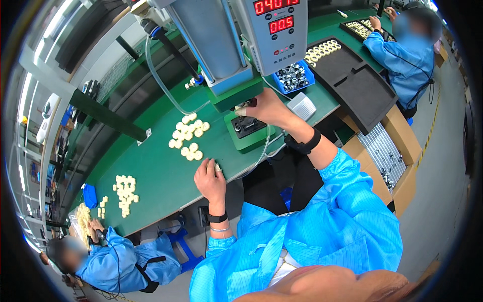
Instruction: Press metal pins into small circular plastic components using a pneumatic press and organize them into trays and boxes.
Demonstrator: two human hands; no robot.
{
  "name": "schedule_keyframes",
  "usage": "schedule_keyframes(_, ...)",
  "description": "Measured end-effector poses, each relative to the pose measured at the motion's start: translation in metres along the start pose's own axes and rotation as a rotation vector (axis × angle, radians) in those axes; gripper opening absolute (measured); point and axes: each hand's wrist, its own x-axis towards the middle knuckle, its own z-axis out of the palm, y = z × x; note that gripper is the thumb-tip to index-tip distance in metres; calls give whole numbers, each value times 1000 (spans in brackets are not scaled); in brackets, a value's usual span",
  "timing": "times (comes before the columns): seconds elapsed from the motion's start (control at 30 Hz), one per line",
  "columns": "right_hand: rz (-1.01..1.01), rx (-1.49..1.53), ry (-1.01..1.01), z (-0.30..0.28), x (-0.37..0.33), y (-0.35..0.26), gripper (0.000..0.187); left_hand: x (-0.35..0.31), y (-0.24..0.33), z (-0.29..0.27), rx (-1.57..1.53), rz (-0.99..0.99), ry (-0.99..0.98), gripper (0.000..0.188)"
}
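Note:
Under the ram of a bench press point(211, 45), my right hand point(269, 108) reaches in with its fingers pinched together. What they hold is hidden by the hand and the press. Just below them is a black fixture point(246, 127) on the green press base point(245, 145). At the table's front edge, my left hand point(210, 182) is closed, its fingers curled. A small pale thing shows at its thumb side, too small to name. Several cream round caps point(191, 151) lie beyond that hand, and more caps point(185, 132) sit farther back, left of the press.
A blue bin point(313, 75) of metal parts and a white box-shaped device point(302, 106) stand right of the press. Farther right is a black tray point(358, 83) with cream rings. An air hose point(156, 75) loops beside the press. Co-workers sit at far left point(121, 256) and right point(410, 55).

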Motion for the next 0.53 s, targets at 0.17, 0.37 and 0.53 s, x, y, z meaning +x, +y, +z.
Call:
schedule_keyframes(0.17, -8, -186, -28, -10, -10, 28, 36, 0, 0, -2, 0, 5, -5, 33)
schedule_keyframes(0.37, 188, -441, 203, -154, 52, 80, 32, 0, -1, -1, 10, -1, -18, 34)
schedule_keyframes(0.53, 442, -596, 167, -292, 78, 197, 35, 3, 2, 4, 8, -20, -37, 32)
